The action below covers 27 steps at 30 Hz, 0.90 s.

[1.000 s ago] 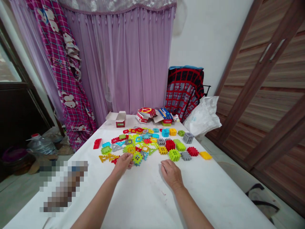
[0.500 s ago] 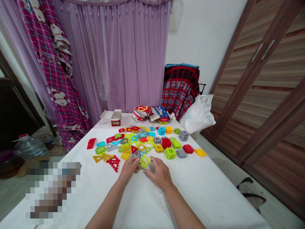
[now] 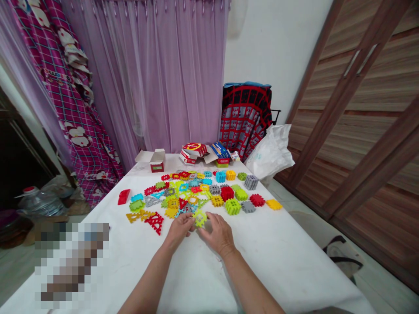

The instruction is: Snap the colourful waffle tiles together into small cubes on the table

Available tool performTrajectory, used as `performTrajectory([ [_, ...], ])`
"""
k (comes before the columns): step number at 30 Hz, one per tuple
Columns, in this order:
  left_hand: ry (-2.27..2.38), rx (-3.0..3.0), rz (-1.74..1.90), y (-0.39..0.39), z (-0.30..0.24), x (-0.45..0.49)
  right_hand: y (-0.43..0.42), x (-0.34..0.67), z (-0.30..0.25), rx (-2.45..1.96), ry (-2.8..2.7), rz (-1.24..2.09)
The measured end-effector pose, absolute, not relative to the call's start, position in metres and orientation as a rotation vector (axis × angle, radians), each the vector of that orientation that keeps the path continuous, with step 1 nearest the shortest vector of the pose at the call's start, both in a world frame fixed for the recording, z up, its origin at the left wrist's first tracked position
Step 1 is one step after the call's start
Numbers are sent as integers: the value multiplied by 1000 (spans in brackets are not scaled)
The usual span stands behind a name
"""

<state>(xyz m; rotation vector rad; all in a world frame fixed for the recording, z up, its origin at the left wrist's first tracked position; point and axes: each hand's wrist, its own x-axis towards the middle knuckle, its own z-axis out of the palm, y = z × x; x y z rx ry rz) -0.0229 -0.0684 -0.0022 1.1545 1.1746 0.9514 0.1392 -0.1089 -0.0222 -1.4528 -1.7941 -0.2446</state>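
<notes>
Between my two hands, just in front of the pile, is a lime green square building tile [image 3: 199, 219] with toothed edges and an opening in its middle. My left hand [image 3: 180, 229] pinches its left edge. My right hand [image 3: 218, 232] has its thumb and fingers at the right edge; some fingertips are hidden. Past the hands spread many interlocking tiles in several colours, a yellow window tile [image 3: 173, 203] among them. To the left of my left hand lies a red triangular piece [image 3: 155, 223]. Beyond my right hand stands a stacked lime green block [image 3: 233, 207].
A red box [image 3: 157, 167] and other opened cartons [image 3: 194, 152] stand at the far end of the white table [image 3: 271, 253]. Stacked tile blocks, including a grey stack [image 3: 251, 182], occupy the right side. A white bag [image 3: 273, 150] leans past the far right edge.
The lime green tile is turned slightly and raised a little, and my right fingers have come closer to its right edge. The whole view has shifted slightly.
</notes>
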Motion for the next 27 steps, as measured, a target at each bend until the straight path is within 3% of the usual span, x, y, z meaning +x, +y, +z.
performTrajectory([
  [14,1189,1168,950,-71,2,-24,-109,143,-25,-1484,-1645,-129],
  [27,1152,1130,1066,-76,-4,-34,-91,221,-34,-1535,-1090,-491],
])
